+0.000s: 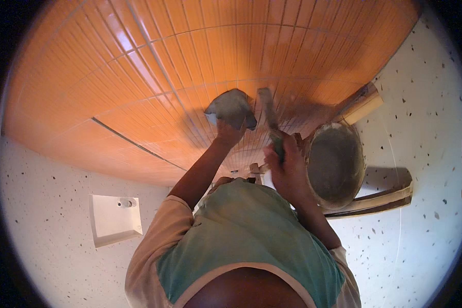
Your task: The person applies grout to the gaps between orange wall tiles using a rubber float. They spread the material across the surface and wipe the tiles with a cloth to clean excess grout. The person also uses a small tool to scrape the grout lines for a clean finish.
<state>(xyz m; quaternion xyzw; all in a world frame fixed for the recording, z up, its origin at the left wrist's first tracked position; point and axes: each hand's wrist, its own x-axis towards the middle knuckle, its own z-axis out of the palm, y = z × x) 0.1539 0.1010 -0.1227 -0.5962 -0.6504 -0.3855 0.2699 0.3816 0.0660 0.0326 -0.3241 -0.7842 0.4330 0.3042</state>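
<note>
My left hand grips a dark grey, irregularly shaped pad with a greyish surface, held against or close to orange ribbed tiles; whether it touches them I cannot tell. My right hand is closed round the handle of a flat-bladed tool, slightly blurred, its blade just right of the pad. Beside my right hand a round container holds smooth grey paste.
Wooden boards show above and below the container. Speckled pale surfaces lie at both sides. A square white recess with a fitting in it is at the lower left. A long dark gap runs through the left tiles.
</note>
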